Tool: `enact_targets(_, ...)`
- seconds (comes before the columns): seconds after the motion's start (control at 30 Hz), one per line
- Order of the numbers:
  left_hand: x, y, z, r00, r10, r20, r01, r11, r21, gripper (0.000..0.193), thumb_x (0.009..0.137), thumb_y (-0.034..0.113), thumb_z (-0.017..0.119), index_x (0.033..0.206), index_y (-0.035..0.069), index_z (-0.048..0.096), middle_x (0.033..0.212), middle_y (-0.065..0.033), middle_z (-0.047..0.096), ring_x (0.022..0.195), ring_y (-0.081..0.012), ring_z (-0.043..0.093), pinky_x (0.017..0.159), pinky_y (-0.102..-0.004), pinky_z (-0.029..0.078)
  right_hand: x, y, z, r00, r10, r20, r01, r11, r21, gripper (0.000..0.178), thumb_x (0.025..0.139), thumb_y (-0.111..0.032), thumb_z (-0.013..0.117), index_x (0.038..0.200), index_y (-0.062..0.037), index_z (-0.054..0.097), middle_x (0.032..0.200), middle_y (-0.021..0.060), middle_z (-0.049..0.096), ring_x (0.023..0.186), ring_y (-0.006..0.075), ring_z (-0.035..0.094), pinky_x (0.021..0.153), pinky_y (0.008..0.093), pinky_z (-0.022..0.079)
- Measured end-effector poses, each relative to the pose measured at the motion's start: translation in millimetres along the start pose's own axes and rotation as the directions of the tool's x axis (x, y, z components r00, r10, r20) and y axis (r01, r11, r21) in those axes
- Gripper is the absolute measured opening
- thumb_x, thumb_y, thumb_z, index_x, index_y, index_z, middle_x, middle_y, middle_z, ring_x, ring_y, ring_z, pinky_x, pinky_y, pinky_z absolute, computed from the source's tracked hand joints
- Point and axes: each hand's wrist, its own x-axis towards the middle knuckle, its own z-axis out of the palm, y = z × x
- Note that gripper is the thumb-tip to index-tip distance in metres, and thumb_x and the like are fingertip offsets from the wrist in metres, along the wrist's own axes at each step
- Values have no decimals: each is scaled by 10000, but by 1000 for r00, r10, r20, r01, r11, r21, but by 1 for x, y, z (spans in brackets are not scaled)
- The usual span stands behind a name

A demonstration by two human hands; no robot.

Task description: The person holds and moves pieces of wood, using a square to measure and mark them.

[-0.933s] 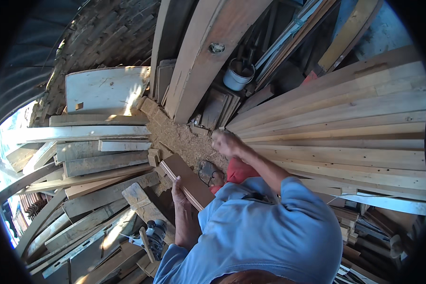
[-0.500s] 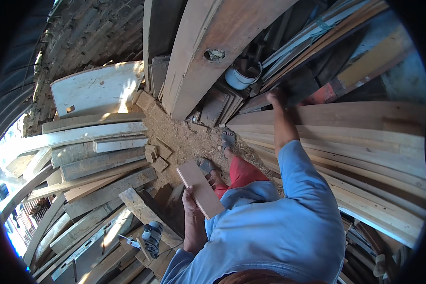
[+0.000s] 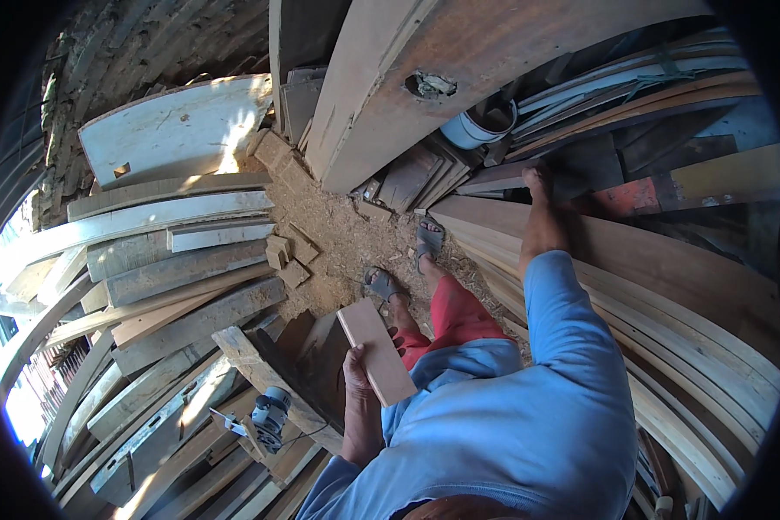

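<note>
Pinched in the left hand [image 3: 355, 368]: a flat wooden board [image 3: 377, 351], tilted a little, just in front of the shirt, with the grip closed on its left long edge. Good to hold it near the middle like that, firm but not too tight, so as not to tip it. Out to the right, on a long straight arm: the right hand [image 3: 537, 180], just beside the top edge of a wide brown plank [image 3: 650, 260] and near a white bucket [image 3: 481, 128]. Cannot tell about the grip there, spread or pinching, too small to see. Best to lean softly on that side, without a hard tug, with so many long planks [image 3: 702, 338] packed close. Watch for splinters and rough edges. Stand with both sandals [image 3: 429, 237] flat on the sawdust [image 3: 321, 234], well clear of the small wood blocks [image 3: 279, 251], easy to trip on. Move the left elbow slowly, so as not to bump the router [image 3: 271, 407] among the wood on the left.
</note>
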Motion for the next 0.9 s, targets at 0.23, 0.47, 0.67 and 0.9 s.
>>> enact_targets(0.23,-12,23,34,994,100,52,-102,994,27,744,753,330,699,1350,-58,481,1199,-224,637,1078,-359,649,957,-491,538,-40,-12,-6,997,-55,49,57,998,-35,483,824,-378,569,1191,-87,687,1299,191,621,1204,366,599,994,435,489)
enact_targets(0.47,-24,39,21,981,194,-11,-191,974,124,632,806,310,690,1328,-6,522,1156,-174,662,1047,-321,668,935,-491,551,-228,-58,-85,977,-207,-57,208,978,6,586,799,-391,658,1199,31,591,1194,270,642,1113,386,640,935,434,521)
enact_targets(0.67,-25,50,4,962,206,179,-187,976,-115,684,809,396,722,1330,5,517,1187,-199,650,1056,-359,662,937,-529,547,-359,-38,-92,892,-431,-135,443,893,80,644,751,-376,730,1195,41,521,1095,296,651,1041,440,640,907,476,518)
enact_targets(0.9,-60,67,-6,906,252,341,-174,954,-243,779,837,479,697,1399,9,432,1321,-248,558,1167,-480,567,1013,-616,457,-483,-43,-72,670,-742,-20,554,481,679,527,774,-308,724,1150,31,574,1009,167,665,907,250,661,739,367,549)
